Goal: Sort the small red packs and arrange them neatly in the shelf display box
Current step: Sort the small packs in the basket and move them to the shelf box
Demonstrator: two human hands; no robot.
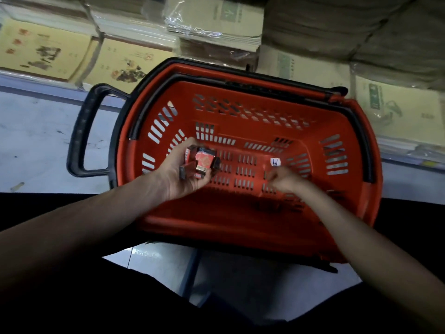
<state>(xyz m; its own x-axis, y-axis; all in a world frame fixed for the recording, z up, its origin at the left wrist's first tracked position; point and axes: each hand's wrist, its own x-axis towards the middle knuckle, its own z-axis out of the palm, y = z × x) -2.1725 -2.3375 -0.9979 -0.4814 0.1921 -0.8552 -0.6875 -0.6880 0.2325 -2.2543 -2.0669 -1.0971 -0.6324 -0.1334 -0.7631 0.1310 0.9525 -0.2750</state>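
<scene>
My left hand (180,174) holds a loose bunch of several small red packs (201,160) over the left part of a red shopping basket (252,112). Its fingers curl round them from below. My right hand (286,179) is blurred and lies low inside the basket near its floor, fingers curled; whether it pinches anything I cannot tell. A small white tag (275,162) with handwriting lies on the basket floor just above the right hand. No shelf display box is in view.
The basket has black handles (81,131) and sits on my dark-clothed lap. Stacked cardboard cartons (397,109) and wrapped printed boxes (45,49) line the back. Pale floor (36,141) lies to the left.
</scene>
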